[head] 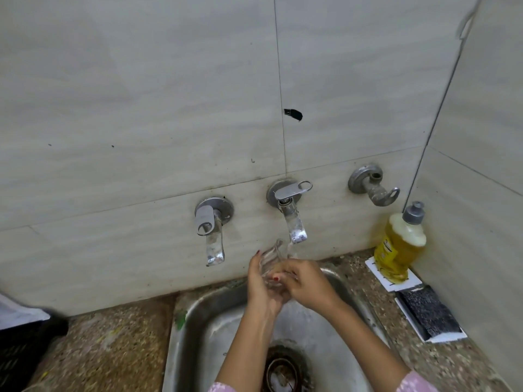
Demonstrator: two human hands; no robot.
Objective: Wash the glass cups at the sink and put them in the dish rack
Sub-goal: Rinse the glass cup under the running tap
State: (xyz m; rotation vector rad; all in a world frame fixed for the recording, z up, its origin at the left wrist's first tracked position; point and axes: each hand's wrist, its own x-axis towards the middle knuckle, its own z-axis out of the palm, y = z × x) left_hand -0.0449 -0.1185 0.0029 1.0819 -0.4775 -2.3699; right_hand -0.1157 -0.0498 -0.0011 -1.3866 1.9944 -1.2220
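Rinsing was under way over the steel sink (198,335): the left hand (259,284) curled round a glass cup (272,254), tilted beneath the running middle tap (295,227), while the right hand (307,284) closed over its lower end (fingers blurred). Next would likely come draining and a steady, wet-handed carry to the dish rack, which could not be made out.

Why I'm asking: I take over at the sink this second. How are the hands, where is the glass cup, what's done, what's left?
Left hand grips the glass cup from the left; right hand holds its lower end.
The cup is tilted under the running middle tap, above the sink.
Done: this cup is under the rinse; no washed cups in view.
Left: finish rinsing and put it in the dish rack, which is not clearly in view.
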